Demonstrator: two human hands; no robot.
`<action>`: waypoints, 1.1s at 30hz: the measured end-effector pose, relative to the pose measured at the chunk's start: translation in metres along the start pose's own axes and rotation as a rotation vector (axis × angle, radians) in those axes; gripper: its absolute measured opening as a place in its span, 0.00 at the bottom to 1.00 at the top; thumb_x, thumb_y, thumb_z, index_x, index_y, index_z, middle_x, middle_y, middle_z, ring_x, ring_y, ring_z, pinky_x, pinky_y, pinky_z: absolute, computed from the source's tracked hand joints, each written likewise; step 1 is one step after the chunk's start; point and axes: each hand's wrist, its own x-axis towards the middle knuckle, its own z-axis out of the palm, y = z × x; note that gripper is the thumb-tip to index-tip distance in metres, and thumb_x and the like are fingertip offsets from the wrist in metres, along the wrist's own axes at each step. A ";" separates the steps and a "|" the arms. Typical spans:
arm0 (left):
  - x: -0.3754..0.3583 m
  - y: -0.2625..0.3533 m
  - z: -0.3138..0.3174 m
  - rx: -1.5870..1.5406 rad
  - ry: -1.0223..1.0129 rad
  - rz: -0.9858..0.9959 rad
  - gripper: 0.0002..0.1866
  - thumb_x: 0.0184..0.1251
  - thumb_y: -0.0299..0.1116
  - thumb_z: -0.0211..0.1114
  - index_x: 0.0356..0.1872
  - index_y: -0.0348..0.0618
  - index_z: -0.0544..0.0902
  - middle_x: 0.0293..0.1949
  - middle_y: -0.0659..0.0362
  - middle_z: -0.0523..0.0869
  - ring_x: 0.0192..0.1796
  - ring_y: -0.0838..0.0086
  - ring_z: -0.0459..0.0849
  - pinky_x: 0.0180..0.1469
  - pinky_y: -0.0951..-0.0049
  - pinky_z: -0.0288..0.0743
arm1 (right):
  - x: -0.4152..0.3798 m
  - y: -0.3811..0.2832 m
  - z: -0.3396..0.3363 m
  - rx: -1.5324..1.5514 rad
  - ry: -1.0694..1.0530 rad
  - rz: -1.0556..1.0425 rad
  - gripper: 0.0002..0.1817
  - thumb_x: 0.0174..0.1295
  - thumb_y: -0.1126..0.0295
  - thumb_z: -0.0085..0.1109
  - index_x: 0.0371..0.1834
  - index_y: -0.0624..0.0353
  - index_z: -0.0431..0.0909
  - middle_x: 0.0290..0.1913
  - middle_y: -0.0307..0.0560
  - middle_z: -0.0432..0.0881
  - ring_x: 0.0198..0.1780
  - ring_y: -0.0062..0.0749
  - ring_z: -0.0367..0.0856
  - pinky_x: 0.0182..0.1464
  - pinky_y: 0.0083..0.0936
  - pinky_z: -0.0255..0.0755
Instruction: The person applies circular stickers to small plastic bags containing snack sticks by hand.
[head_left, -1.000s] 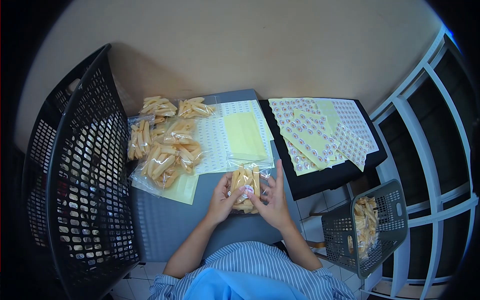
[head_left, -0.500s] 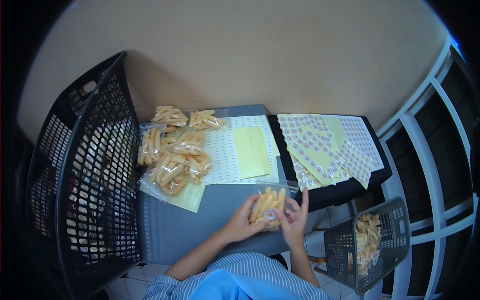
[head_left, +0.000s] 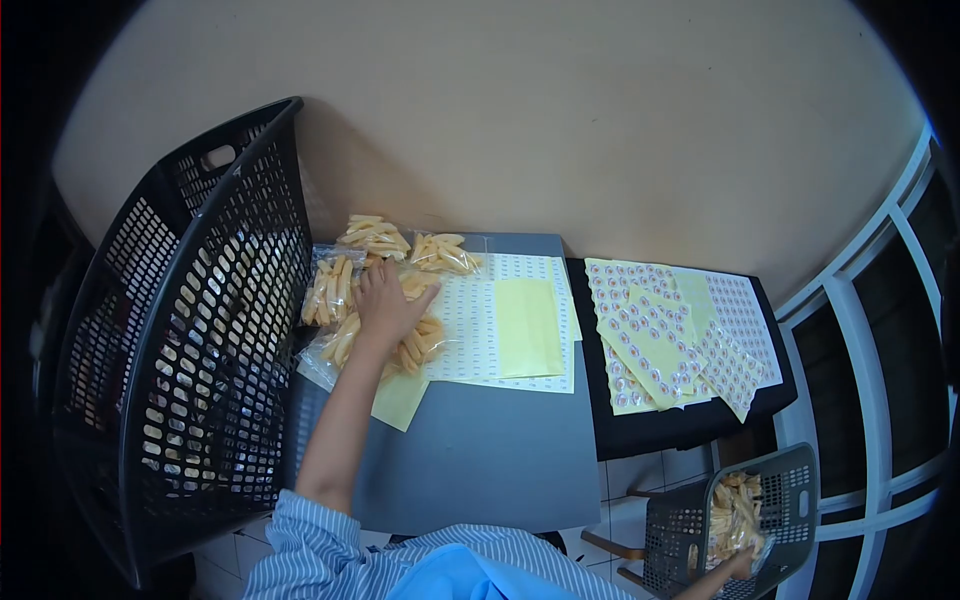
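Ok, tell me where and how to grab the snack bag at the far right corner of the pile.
Pinch the bag by its loose clear plastic, coming from the right. That plastic extends past the sticks on that side, whereas other bags crowd its left. I'd avoid squeezing the sticks themselves; they look slender and may snap.

no readable text on labels

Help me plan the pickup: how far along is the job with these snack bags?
Probably done: the filled bags in the small basket, labels too small to confirm. In hand: the right hand is at that heap; the left hand is over the table bags. Apparently left: those table bags, with many round stickers on sheets. The large basket's contents are unclear.
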 end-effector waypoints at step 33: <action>-0.147 0.036 -0.037 -1.417 -0.069 0.156 0.28 0.50 0.22 0.66 0.54 0.35 0.66 0.43 0.50 0.78 0.47 0.72 0.78 0.50 0.72 0.71 | -0.439 -0.241 0.024 0.868 -1.948 -0.325 0.06 0.58 0.78 0.54 0.38 0.67 0.74 0.34 0.42 0.78 0.37 0.20 0.77 0.41 0.16 0.71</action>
